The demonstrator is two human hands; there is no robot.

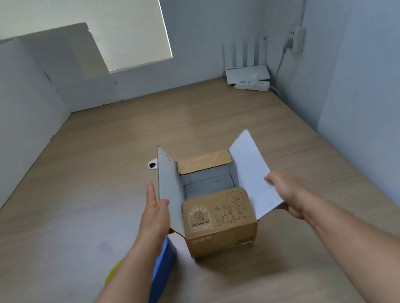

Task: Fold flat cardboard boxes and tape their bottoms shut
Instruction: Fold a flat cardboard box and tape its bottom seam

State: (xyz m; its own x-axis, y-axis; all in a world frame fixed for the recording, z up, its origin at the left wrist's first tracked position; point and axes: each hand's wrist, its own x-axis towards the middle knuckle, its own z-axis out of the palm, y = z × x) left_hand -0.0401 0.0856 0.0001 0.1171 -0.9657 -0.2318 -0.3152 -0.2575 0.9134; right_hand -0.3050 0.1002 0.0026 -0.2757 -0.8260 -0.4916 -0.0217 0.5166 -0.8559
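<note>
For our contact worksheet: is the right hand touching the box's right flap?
Touching. Head view shows the right hand pinching the right flap, thumb on its white face.

One wide-angle camera sits at head height and looks forward and steeply down over the worktop [188, 121]. It is close to the work: both forearms enter from the lower corners, and the left hand [154, 210] and right hand [285, 195] meet at the cardboard box [219, 220] just below the middle of the frame. The view faces the far wall, where a window blind [116, 19] fills the upper left. Straight edges bow towards the borders.
</note>
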